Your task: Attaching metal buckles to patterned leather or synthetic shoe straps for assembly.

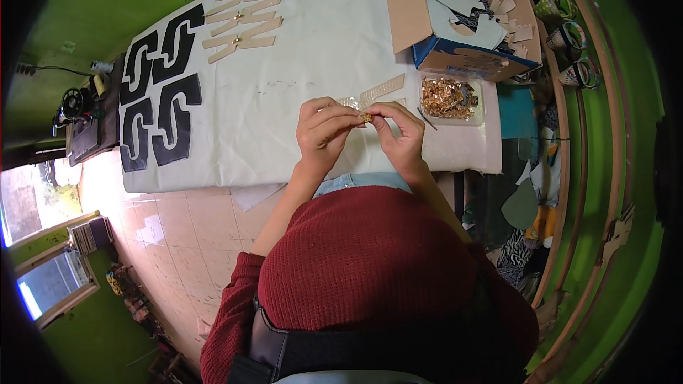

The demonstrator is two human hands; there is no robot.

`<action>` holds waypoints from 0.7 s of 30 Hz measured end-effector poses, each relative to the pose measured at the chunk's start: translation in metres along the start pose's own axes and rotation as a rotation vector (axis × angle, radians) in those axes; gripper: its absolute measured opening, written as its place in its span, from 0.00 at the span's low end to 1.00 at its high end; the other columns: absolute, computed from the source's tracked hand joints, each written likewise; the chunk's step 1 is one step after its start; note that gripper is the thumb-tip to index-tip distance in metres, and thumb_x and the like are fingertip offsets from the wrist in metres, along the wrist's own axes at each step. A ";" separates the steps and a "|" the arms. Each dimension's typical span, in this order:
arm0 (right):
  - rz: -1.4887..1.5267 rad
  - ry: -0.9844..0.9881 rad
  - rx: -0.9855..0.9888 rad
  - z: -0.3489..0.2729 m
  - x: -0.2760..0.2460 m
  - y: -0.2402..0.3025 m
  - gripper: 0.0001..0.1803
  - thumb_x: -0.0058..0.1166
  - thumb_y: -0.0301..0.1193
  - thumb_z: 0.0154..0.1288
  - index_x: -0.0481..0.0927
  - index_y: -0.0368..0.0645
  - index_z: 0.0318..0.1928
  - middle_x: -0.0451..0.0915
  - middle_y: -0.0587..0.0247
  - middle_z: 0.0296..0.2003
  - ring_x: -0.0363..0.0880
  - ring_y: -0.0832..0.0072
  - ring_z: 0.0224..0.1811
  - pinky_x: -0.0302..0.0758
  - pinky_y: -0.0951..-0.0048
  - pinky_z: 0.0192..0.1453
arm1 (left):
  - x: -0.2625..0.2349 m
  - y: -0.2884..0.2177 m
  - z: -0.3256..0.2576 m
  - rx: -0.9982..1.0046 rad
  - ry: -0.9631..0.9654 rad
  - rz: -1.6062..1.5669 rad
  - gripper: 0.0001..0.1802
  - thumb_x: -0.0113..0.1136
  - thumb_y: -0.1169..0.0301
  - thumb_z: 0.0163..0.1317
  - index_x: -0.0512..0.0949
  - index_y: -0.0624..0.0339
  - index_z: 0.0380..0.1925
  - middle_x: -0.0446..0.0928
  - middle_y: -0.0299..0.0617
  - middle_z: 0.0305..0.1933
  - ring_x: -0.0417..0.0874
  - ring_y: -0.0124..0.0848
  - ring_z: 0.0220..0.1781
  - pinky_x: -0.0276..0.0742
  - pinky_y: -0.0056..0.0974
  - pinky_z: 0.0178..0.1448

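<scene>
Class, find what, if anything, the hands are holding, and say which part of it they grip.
A small gold-coloured piece, pinched between the left hand and right hand; it is too small and covered to tell which part each grips.

The person wears a maroon sweater (366,263) of ribbed knit, its left sleeve (226,320) ending short of the bare forearm. Across it runs a broad black strap (356,355) with a smooth, seamed, leather-like flap (269,345). Pale blue, denim-like cloth (364,182) shows beyond. The left hand (321,136) and right hand (403,139) are bare.

partly hidden gold piece (367,119), part-covered strip (383,88)
</scene>
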State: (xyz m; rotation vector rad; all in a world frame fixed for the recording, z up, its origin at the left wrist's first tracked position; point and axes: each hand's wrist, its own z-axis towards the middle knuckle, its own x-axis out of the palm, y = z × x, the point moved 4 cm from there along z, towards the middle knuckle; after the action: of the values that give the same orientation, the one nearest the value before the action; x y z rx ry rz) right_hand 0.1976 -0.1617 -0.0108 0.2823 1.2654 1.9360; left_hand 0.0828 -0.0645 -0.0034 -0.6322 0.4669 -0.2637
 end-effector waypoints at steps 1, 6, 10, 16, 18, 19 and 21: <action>0.006 0.017 -0.006 0.001 0.001 0.000 0.08 0.57 0.17 0.54 0.80 0.36 0.36 0.81 0.57 0.32 0.80 0.68 0.34 0.75 0.74 0.40 | -0.001 0.000 0.000 0.002 0.000 -0.005 0.11 0.70 0.81 0.37 0.83 0.57 0.24 0.81 0.33 0.29 0.75 0.32 0.37 0.71 0.32 0.40; 0.024 0.025 -0.005 0.004 0.006 0.001 0.07 0.56 0.17 0.54 0.80 0.35 0.36 0.81 0.56 0.32 0.80 0.67 0.34 0.75 0.73 0.39 | -0.005 0.003 0.003 0.059 -0.002 0.062 0.11 0.71 0.79 0.37 0.83 0.54 0.23 0.81 0.31 0.28 0.75 0.31 0.36 0.71 0.32 0.39; 0.006 0.051 0.019 0.007 0.007 -0.001 0.06 0.56 0.17 0.55 0.80 0.35 0.35 0.81 0.56 0.32 0.80 0.67 0.34 0.75 0.73 0.39 | -0.004 0.007 0.003 0.071 0.000 0.069 0.11 0.71 0.78 0.36 0.83 0.54 0.23 0.81 0.31 0.29 0.75 0.31 0.35 0.71 0.32 0.39; -0.031 0.058 0.039 0.007 0.011 -0.007 0.06 0.56 0.17 0.55 0.80 0.35 0.35 0.81 0.57 0.31 0.80 0.66 0.33 0.75 0.72 0.39 | -0.003 0.014 0.001 0.065 0.009 0.118 0.10 0.71 0.78 0.36 0.83 0.53 0.23 0.81 0.31 0.29 0.74 0.30 0.36 0.70 0.31 0.38; -0.028 0.043 0.055 0.004 0.013 -0.015 0.06 0.56 0.18 0.54 0.80 0.35 0.35 0.81 0.56 0.31 0.80 0.66 0.34 0.75 0.72 0.39 | -0.001 0.023 -0.003 0.041 0.025 0.124 0.10 0.72 0.74 0.37 0.83 0.53 0.24 0.80 0.32 0.32 0.74 0.32 0.39 0.69 0.34 0.41; -0.059 0.004 0.069 0.002 0.013 -0.023 0.06 0.56 0.18 0.55 0.81 0.35 0.35 0.81 0.57 0.31 0.80 0.68 0.33 0.75 0.73 0.39 | 0.000 0.027 -0.002 0.037 0.027 0.123 0.10 0.72 0.74 0.37 0.83 0.53 0.24 0.80 0.32 0.32 0.74 0.32 0.39 0.69 0.34 0.41; -0.092 -0.037 0.089 -0.007 0.014 -0.047 0.06 0.56 0.18 0.56 0.81 0.36 0.35 0.82 0.58 0.31 0.81 0.70 0.33 0.75 0.74 0.39 | 0.012 0.045 0.004 -0.101 0.206 0.093 0.16 0.72 0.67 0.38 0.83 0.51 0.31 0.79 0.32 0.37 0.74 0.34 0.42 0.65 0.38 0.46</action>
State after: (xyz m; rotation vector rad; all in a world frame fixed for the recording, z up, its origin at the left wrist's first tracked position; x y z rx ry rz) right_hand 0.2074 -0.1477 -0.0575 0.2987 1.3198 1.7920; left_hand 0.0996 -0.0321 -0.0331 -0.6830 0.7096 -0.2191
